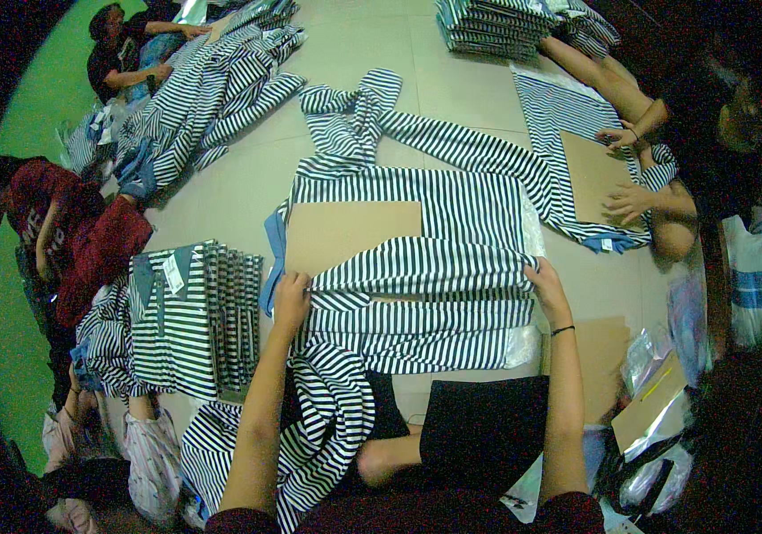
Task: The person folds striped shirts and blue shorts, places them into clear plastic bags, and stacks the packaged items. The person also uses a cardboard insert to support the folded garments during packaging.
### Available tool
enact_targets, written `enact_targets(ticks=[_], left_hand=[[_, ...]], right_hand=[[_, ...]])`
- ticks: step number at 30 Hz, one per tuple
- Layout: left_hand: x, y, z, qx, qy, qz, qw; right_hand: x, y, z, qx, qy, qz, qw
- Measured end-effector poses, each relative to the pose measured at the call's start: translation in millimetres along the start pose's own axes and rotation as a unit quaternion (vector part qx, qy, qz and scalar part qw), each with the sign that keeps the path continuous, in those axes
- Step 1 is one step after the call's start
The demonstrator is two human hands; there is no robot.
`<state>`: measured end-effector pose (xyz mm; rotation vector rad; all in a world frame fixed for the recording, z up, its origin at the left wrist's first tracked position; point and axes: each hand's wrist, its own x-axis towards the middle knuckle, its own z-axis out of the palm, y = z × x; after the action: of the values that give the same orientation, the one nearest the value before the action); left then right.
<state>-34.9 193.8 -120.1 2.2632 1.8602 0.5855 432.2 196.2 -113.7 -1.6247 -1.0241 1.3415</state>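
Before me a black-and-white striped shirt (pixel 465 200) with blue trim lies spread out. One sleeve stretches away to the right; the other is bunched beyond it. A flat brown cardboard sheet (pixel 354 233) rests on the cloth, partly covered by a striped panel folded over it. My left hand (pixel 292 303) pinches that panel at its left end, beside the cardboard's corner. At the right end of the same panel, the fingers of my right hand (pixel 548 289) are closed on the fabric. The panel is held taut between both hands.
Folded striped shirts stand in a stack (pixel 194 320) at left. More loose shirts (pixel 221 107) lie far left, and another stack (pixel 492 27) far right. A co-worker's hands (pixel 625 173) rest on another cardboard sheet (pixel 584 173). Clear plastic bags (pixel 657 472) lie near right.
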Motion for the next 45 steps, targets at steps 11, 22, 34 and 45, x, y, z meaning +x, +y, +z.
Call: enact_targets(ticks=[11, 22, 34, 45], left_hand=[[1, 6, -4, 0.052, -0.014, 0.003, 0.999], [-1, 22, -1, 0.135, 0.018, -0.081, 0.987], [-9, 57, 38, 0.109, -0.111, -0.076, 0.985], [51, 44, 49, 0.027, -0.026, -0.067, 0.997]], right_hand=[[-3, 12, 18, -0.207, 0.154, 0.012, 0.966], [-24, 0, 20, -0.326, 0.100, -0.098, 0.935], [-36, 8, 69, -0.577, -0.038, -0.194, 0.792], [138, -83, 221, -0.290, -0.054, -0.388, 0.873]])
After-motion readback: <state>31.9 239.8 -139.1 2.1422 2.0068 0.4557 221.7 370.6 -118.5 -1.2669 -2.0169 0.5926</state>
